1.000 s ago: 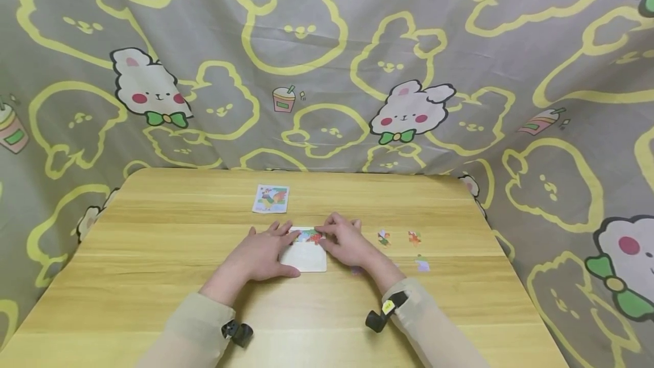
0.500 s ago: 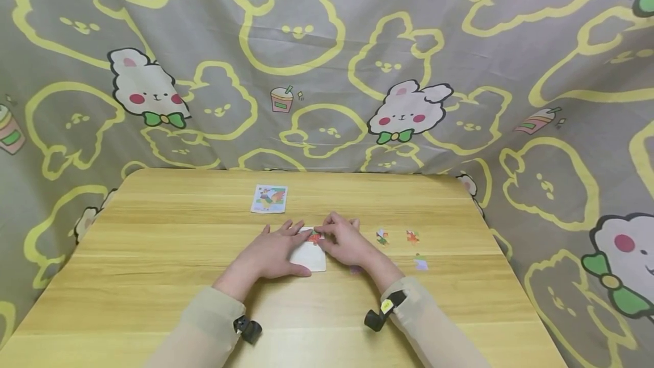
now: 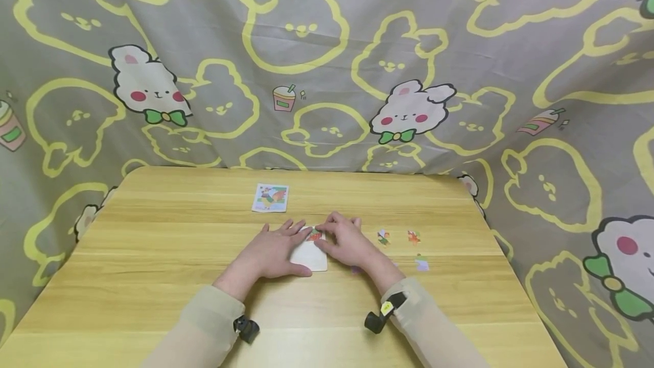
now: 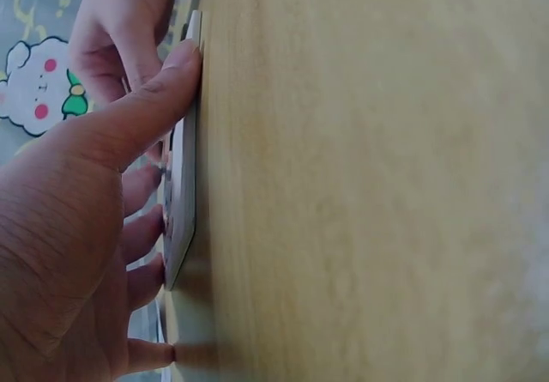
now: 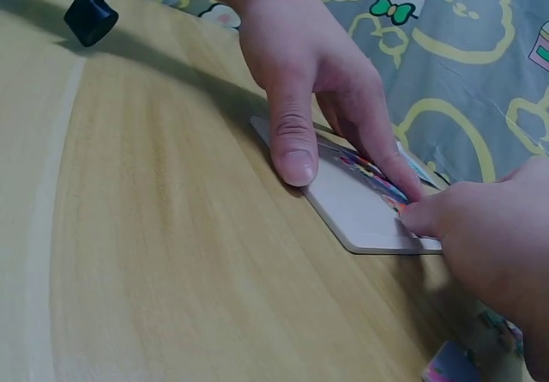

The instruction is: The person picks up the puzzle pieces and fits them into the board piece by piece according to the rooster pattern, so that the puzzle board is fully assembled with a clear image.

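A white puzzle board (image 3: pixel 309 258) lies flat on the table, and colourful jigsaw pieces fill part of its far strip. My left hand (image 3: pixel 271 251) spreads over the board's left side, its fingers straight on the far pieces and its thumb at the near edge. In the left wrist view that thumb (image 4: pixel 159 99) touches the board's edge. At the far right corner my right hand (image 3: pixel 347 240) pinches a red and green puzzle piece (image 3: pixel 314 235) between thumb and forefinger, down at the board. The fingers partly hide the pieces.
Beyond the board lies a square picture card (image 3: pixel 270 198) with a rooster. Loose puzzle pieces lie to the right, including a green-white one (image 3: pixel 384 237), an orange one (image 3: pixel 414 237) and a lilac one (image 3: pixel 421 263); others are partly under my right forearm. A patterned curtain (image 3: pixel 317 61) surrounds the table.
Over the last second my left hand has slid right across the board, covering more of the far pieces. My right hand has stayed at the far right corner with its piece.
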The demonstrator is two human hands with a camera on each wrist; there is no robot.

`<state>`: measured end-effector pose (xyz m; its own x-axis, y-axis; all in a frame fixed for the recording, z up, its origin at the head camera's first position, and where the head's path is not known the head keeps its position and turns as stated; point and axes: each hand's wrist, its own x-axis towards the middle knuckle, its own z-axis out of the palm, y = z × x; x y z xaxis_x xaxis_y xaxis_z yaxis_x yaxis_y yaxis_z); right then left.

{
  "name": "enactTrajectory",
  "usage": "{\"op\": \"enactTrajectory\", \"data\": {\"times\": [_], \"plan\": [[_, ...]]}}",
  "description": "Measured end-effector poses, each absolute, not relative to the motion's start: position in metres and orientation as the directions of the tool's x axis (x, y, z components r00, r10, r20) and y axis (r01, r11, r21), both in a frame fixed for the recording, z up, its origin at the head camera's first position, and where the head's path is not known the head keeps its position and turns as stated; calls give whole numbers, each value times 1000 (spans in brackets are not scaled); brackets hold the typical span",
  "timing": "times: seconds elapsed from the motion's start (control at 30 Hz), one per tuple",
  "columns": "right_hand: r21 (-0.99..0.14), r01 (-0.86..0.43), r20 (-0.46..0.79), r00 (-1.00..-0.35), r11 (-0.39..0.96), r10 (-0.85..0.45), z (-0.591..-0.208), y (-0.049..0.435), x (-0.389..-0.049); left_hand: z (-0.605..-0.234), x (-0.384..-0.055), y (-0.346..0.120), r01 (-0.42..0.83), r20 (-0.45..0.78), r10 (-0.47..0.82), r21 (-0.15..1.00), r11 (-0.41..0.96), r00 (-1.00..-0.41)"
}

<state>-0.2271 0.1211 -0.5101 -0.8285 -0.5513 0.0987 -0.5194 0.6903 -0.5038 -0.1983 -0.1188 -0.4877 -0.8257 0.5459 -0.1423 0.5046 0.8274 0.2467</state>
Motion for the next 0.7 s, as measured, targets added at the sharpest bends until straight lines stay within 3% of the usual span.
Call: {"op": "enactTrajectory", "data": {"times": [0.7], "plan": [[-386,-585,159,-804,713,-573,-509,117,-229,-493,-199,-125,518,-133,552,222,826,-823]]}}
